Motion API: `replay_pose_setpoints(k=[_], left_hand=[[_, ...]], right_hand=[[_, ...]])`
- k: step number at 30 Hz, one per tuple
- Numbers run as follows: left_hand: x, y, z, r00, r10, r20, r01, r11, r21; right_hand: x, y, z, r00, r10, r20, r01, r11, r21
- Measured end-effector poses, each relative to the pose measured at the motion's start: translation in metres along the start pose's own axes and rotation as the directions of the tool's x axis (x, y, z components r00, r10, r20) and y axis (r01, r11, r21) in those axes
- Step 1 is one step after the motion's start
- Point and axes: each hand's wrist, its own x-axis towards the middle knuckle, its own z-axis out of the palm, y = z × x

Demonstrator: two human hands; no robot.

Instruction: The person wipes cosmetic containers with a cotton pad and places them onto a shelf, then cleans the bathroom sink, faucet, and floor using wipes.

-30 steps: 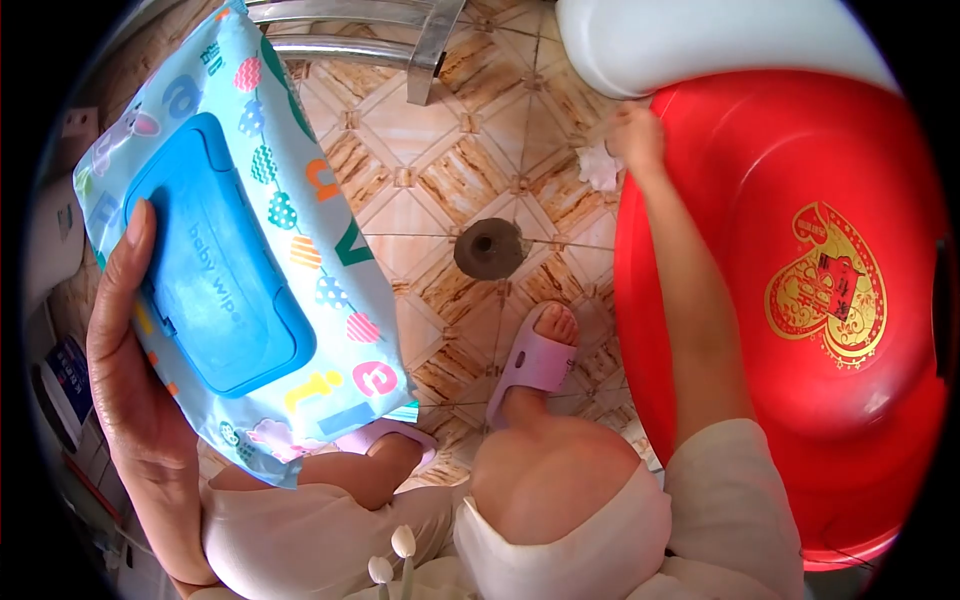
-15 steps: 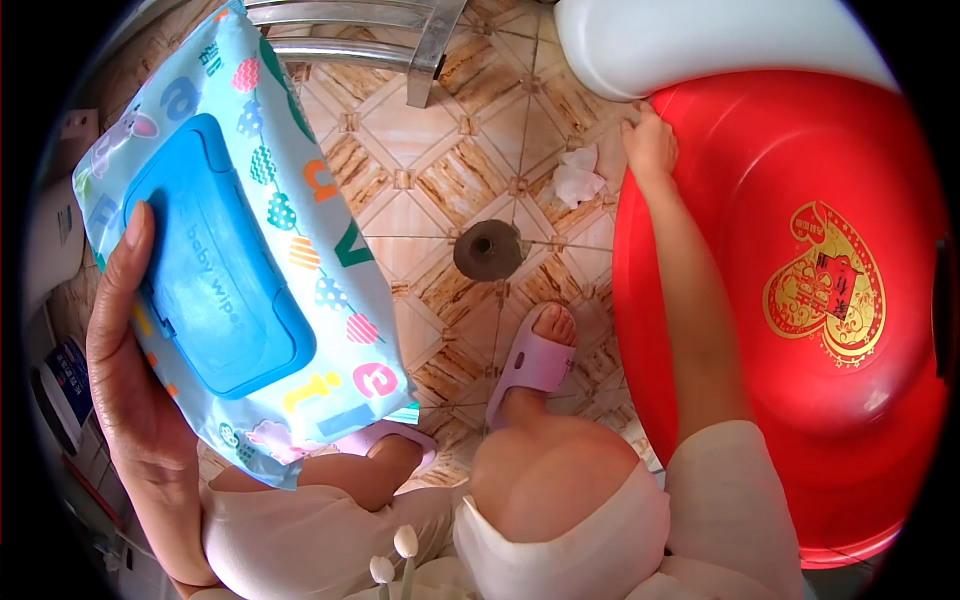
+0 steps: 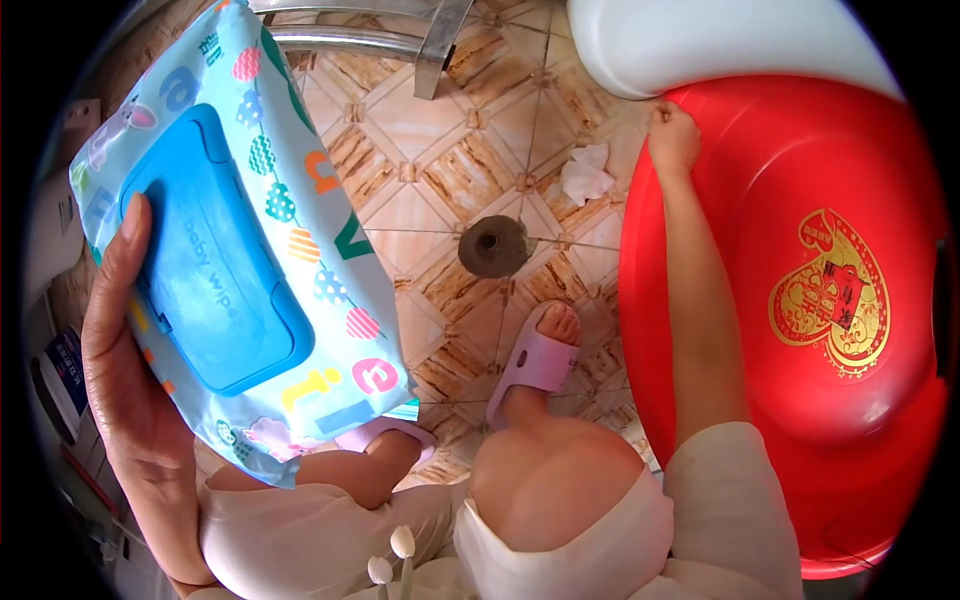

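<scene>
My left hand [image 3: 130,350] holds a light blue pack of baby wipes [image 3: 350,310], with its thumb over the edge of the shut blue lid [image 3: 220,250]. The pack is tilted and fills the left of the view. My right hand [image 3: 676,140] is closed at the far left edge of a large red basin [image 3: 650,350], close to the white rounded base [image 3: 690,45] behind it. Its fingertips are mostly hidden, so what they hold, if anything, does not show. A gold heart-shaped print [image 3: 835,300] marks the basin.
A crumpled white tissue [image 3: 587,175] lies on the patterned tile floor, left of the basin. A round dark drain [image 3: 493,246] sits in the middle. Metal rack bars [image 3: 435,55] stand at the top. My feet wear pink slippers [image 3: 540,355].
My right hand has moved slightly right, over the basin's edge, and its fingers look more curled. My left hand keeps hold of the wipes pack. The view has shifted a little.
</scene>
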Motion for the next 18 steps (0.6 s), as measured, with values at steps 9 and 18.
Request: replay_pose_setpoints(k=[9,18], left_hand=[[0.0,-0.003,-0.002,0.999,0.021,-0.048,-0.023,0.999,-0.032],[0.001,0.0,-0.014,0.999,0.03,-0.014,-0.031,0.998,-0.046]], right_hand=[[-0.008,0.01,-0.004,0.889,0.317,0.33,-0.441,0.396,0.805],[-0.023,-0.004,-0.046,0.902,-0.093,0.421,-0.377,0.303,0.875]])
